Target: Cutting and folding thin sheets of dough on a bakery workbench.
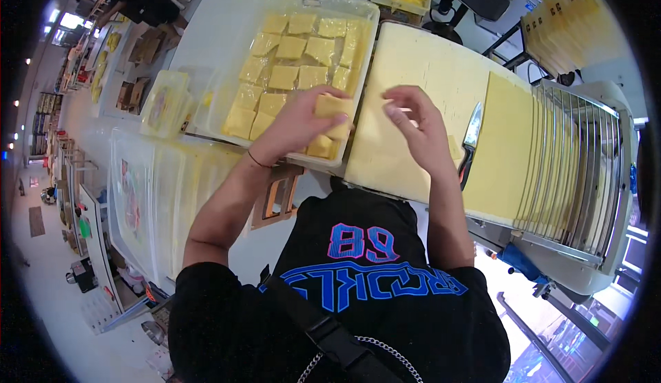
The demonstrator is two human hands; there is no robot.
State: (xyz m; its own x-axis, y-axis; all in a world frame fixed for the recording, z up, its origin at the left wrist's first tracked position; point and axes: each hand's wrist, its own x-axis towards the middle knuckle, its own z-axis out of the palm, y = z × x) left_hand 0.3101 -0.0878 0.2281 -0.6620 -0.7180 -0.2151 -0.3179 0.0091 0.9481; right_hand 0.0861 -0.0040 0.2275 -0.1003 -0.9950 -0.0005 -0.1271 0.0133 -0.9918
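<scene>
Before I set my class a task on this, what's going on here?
A person's left hand grips a yellow square over a translucent tub of similar pieces. The right hand, loosely curled, is above a pale board and seems to hold nothing. A knife lies to its right, along the edge of a yellow sheet.

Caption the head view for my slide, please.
Left hand holding a yellow slab over a plastic tub, right hand open over a pale board.
</scene>
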